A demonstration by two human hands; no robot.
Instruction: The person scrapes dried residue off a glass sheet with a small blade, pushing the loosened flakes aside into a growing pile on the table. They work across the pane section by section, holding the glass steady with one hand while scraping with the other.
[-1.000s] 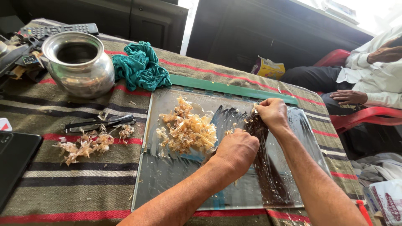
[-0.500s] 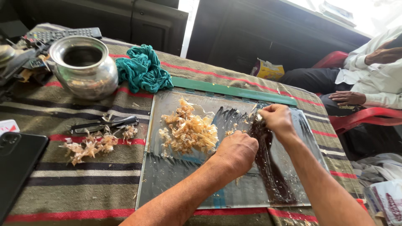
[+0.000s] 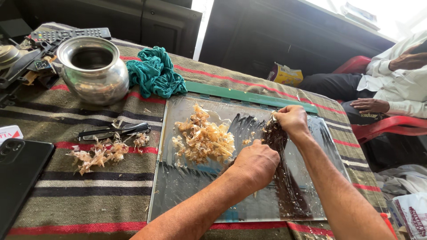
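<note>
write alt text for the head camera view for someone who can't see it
A person's left hand and right hand work a dark fibrous bundle over a glass sheet on a striped cloth, beside a pile of pale shavings. A metal pot, teal rag, black phone and seated person surround them.

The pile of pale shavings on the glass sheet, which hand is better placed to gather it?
Probably left. The left hand rests right beside the pile of shavings, fist closed, while the right hand pinches the dark strands farther away.
</note>
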